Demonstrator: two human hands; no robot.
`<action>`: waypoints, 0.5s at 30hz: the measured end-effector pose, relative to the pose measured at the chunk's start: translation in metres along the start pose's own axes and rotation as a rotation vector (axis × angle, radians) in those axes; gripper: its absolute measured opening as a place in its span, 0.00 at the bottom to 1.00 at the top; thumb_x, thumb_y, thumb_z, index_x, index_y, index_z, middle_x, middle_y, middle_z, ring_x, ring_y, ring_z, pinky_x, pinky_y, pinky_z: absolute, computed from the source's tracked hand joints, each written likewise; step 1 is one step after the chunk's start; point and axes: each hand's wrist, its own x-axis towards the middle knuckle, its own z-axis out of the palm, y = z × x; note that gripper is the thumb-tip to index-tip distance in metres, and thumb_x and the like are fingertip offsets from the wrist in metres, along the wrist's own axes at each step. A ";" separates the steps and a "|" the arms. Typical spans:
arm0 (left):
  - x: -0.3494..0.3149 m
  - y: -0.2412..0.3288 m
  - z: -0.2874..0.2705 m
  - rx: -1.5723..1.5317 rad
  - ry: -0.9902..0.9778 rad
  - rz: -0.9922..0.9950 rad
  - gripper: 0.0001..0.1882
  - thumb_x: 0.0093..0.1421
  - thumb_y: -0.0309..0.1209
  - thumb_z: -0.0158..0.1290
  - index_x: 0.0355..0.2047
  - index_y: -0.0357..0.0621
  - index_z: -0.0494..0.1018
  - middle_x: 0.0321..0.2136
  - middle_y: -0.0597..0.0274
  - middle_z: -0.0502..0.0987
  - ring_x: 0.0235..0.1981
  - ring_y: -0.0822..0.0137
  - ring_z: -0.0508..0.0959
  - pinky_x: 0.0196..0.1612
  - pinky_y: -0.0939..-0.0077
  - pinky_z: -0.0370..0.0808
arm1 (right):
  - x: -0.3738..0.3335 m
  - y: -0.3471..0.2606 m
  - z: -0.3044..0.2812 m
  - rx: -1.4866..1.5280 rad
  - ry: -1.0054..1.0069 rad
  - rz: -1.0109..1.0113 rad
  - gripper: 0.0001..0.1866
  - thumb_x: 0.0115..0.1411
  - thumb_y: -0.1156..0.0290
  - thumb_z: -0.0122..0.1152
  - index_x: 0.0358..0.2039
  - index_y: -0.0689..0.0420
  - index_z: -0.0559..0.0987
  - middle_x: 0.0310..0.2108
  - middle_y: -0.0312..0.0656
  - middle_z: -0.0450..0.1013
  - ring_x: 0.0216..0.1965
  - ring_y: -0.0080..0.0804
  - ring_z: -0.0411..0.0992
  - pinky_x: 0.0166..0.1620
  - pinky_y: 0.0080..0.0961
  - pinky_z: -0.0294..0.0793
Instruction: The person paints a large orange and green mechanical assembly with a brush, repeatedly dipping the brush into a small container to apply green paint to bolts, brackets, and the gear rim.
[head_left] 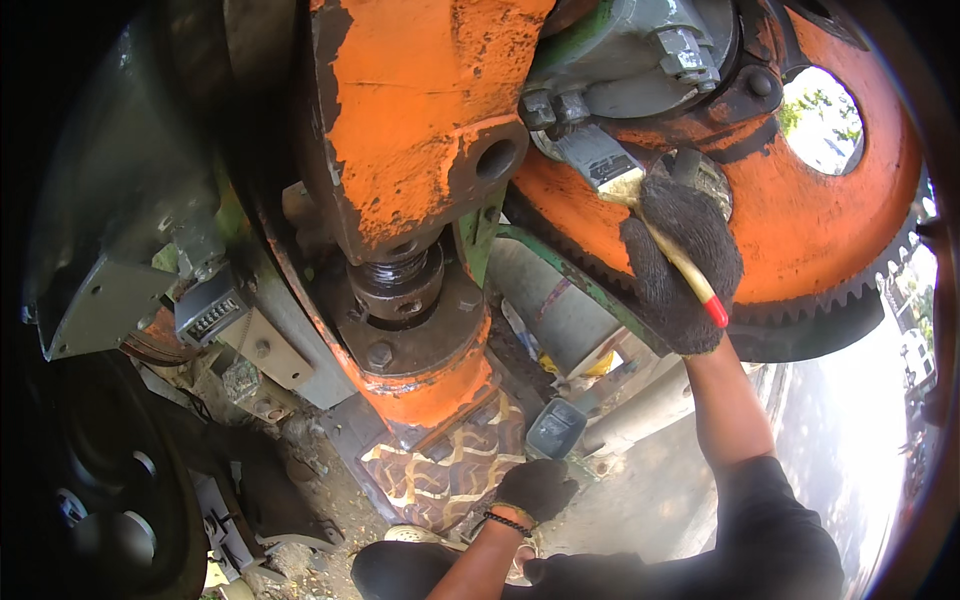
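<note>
One paintbrush (pixel 676 256) in right grip (pixel 708 225), red end wristward.

A dusty grey floor (pixel 650 505) has small debris (pixel 300 562) scattered toward its left edge; strong daylight (pixel 840 430) whitens its right edge, and green leaves (pixel 800 108) show in brightness beyond.

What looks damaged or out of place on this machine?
The orange casting looks worn: coating is missing along its left edge and lower right corner, leaving dark patches. A patterned cloth lying by the orange base also looks odd there.
</note>
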 end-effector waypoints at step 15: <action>0.008 0.024 -0.020 0.049 -0.112 0.014 0.21 0.66 0.50 0.53 0.41 0.45 0.81 0.41 0.47 0.84 0.43 0.42 0.84 0.48 0.46 0.80 | 0.022 0.012 0.016 0.042 0.143 -0.106 0.18 0.61 0.72 0.76 0.51 0.58 0.85 0.47 0.48 0.82 0.48 0.51 0.80 0.54 0.43 0.78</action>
